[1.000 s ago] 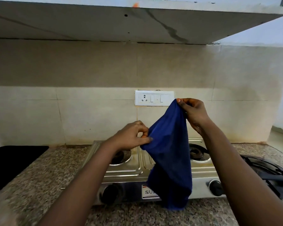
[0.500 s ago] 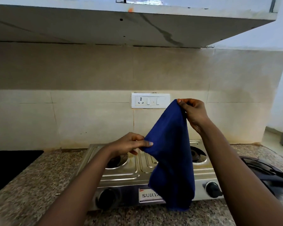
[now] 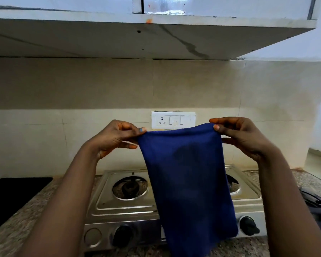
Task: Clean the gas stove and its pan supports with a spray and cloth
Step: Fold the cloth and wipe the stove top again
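we see our left hand (image 3: 117, 140) pinching the upper left corner of the blue cloth (image 3: 187, 182) between thumb and fingertips, and our right hand (image 3: 241, 138) pinching the upper right corner the same way. the cloth hangs spread between them, its top edge stretched level just below the white switch plate (image 3: 173, 120) on the tiled wall (image 3: 82, 101). a darker patch shows near the middle of the cloth; we cannot tell whether it is damp or a shadow.

the cloth hangs in front of the steel gas stove (image 3: 126, 206) and hides its middle, most of the right burner (image 3: 233, 185) and the label on the front panel. the left burner (image 3: 130, 187) sits in its round well in plain sight, with no pan support over it. two black knobs show on the front, the left knob (image 3: 123, 236) partly blurred and the right knob (image 3: 248, 225) clear. the cloth's lower edge is cut off by the bottom of the view.

the stove stands on a speckled granite counter (image 3: 22, 221). at the far left a flat black object (image 3: 11, 197) lies on the counter, cut by the edge, and we cannot make out what it is. at the far right dark curved pieces (image 3: 317, 204) lie beside the stove, mostly behind our right forearm; they could be pan supports, but we cannot be sure. above, the underside of a stained shelf (image 3: 119, 41) spans the view.
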